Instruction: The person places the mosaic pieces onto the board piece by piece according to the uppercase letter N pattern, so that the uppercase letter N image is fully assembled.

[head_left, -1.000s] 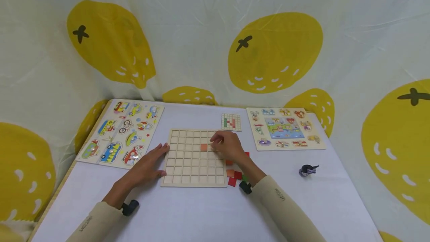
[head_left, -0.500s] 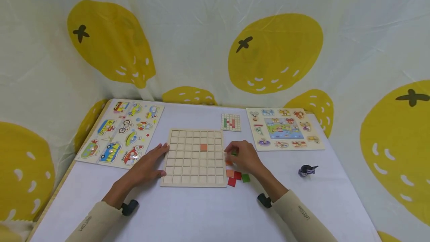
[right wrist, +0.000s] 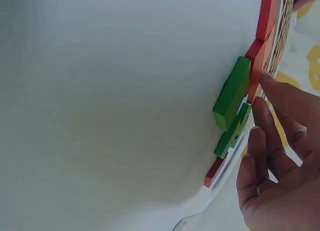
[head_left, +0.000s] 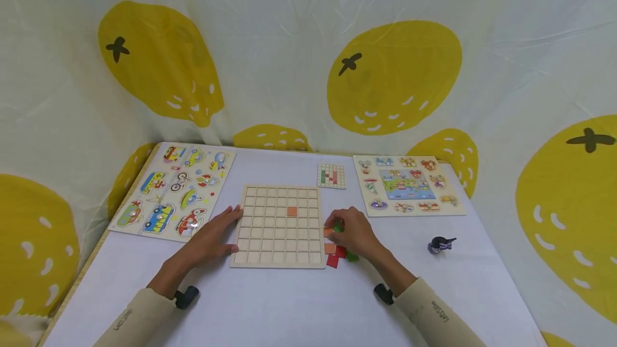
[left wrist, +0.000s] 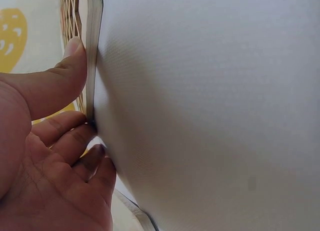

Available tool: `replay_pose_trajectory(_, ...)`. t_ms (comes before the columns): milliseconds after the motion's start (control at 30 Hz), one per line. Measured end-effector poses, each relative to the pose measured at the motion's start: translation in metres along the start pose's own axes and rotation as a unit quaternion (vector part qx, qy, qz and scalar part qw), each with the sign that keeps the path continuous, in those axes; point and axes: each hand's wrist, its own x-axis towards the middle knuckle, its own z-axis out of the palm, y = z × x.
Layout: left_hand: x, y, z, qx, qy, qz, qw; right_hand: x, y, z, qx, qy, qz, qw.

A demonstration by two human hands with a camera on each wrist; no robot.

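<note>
The right grip (head_left: 354, 231), nearly closed, seems to pinch an orange tile (head_left: 329, 232) by its edges, and close around it, likely for easy reach, lie at least three red tiles (head_left: 332, 261), two green tiles (head_left: 353, 256) and another orange tile (head_left: 330, 249). To its left, the gridded board (head_left: 271, 242) holds one set tile (head_left: 292, 211); the left grip (head_left: 212, 240), fingers spread and holding nothing, touches the board's edge, presumably to steady it. Beyond the right grip is one pattern card (head_left: 331, 184), probably propped in sight for reference.

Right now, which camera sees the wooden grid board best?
The head view: it looks down on nearly the whole wooden grid board. The left wrist view shows only a narrow slice, the right wrist view a thin strip beyond coloured tiles.
</note>
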Motion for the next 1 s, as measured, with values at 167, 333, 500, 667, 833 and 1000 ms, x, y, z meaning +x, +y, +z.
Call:
replay_pose_trajectory(167,-0.0008,0.0002,-0.0007,0.002,0.001,0.006,1.0,0.0014,-0.0006,0.0013,-0.031,0.006,-0.018,0.9993)
replay_pose_trajectory(333,-0.0017,0.0003,-0.0014,0.003,0.001,0.012,0.9999,0.0015,-0.0031,0.0003,-0.061,0.013,-0.038,0.9973)
replay_pose_trajectory(500,-0.0013,0.0005,-0.0002,0.003,0.002,0.01,0.9999,0.001,-0.004,0.0001,-0.06,0.011,-0.037,0.9975)
replay_pose_trajectory(667,-0.0004,0.0003,0.0005,-0.001,0.002,0.013,0.9999,0.001,-0.0023,-0.0009,-0.068,0.007,-0.039,0.9969)
replay_pose_trajectory(833,0.0006,0.0,0.0003,0.001,0.001,0.012,0.9999,0.0025,-0.0004,-0.0015,-0.069,0.008,-0.044,0.9966)
replay_pose_trajectory(1000,0.0005,-0.0001,-0.0009,0.0,-0.001,0.007,1.0,0.0024,-0.0009,-0.0031,-0.06,0.017,-0.048,0.9969)
